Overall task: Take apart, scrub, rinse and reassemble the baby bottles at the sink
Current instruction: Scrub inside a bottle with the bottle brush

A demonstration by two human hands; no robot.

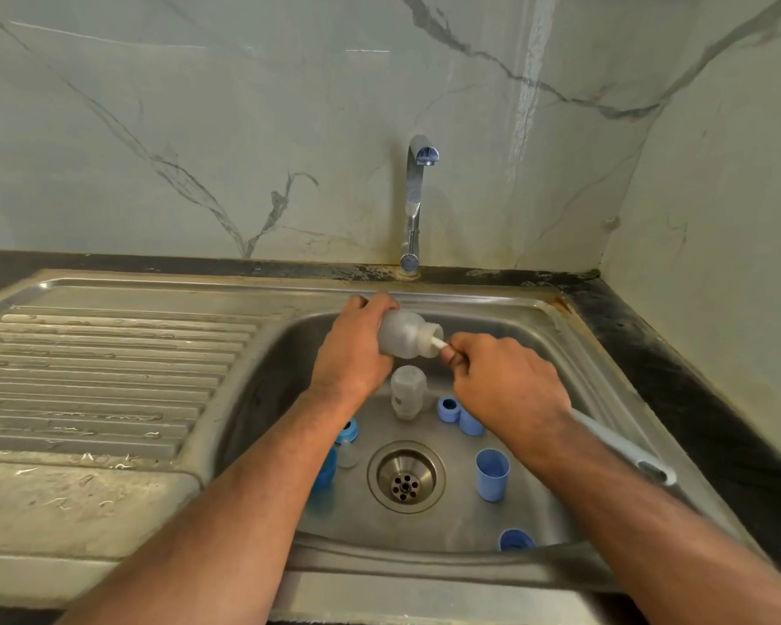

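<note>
Above drain (406, 478): left hand (352, 349) gripping bottle (404, 333) sideways over sink (573, 354), mouth toward right hand (506, 376). Right hand clenched round brush handle (623, 446), brush end inside bottle mouth. Second bottle (407, 392) lying behind drain; blue caps (492, 475) around drain.

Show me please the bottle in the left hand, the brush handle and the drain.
bottle (402, 335), head view, on its cloudy side wall.
brush handle (623, 444), head view, on the white shaft behind the right wrist.
drain (406, 478), head view, on the metal strainer.
</note>
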